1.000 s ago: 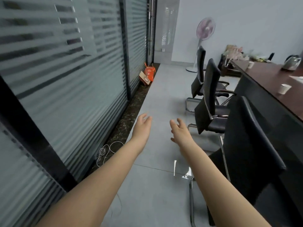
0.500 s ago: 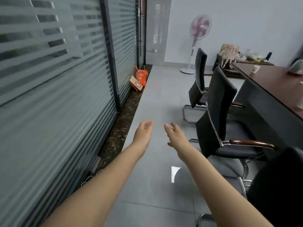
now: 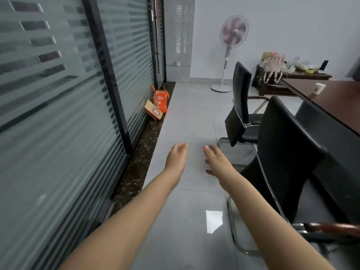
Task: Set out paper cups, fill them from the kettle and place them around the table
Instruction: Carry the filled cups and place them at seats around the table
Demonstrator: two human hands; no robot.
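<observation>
One white paper cup (image 3: 319,88) stands on the dark brown table (image 3: 335,103) at the right, near its long edge. My left hand (image 3: 176,157) and my right hand (image 3: 218,161) are stretched out in front of me above the grey tiled floor, both empty with fingers loosely apart. Both hands are well left of the table, with the chairs in between. The kettle is out of view.
Two black office chairs (image 3: 241,106) (image 3: 282,152) line the table's near side. A frosted glass partition (image 3: 58,114) runs along the left. An orange bag (image 3: 160,101) and a brown paper bag (image 3: 153,112) lean against it. A standing fan (image 3: 231,47) and a cluttered side table (image 3: 303,75) stand at the back.
I have moved forward along the aisle; the chairs, fan and bags are closer. The nearer cup and the kettle have slipped out of view at the right. Both hands stay empty.
</observation>
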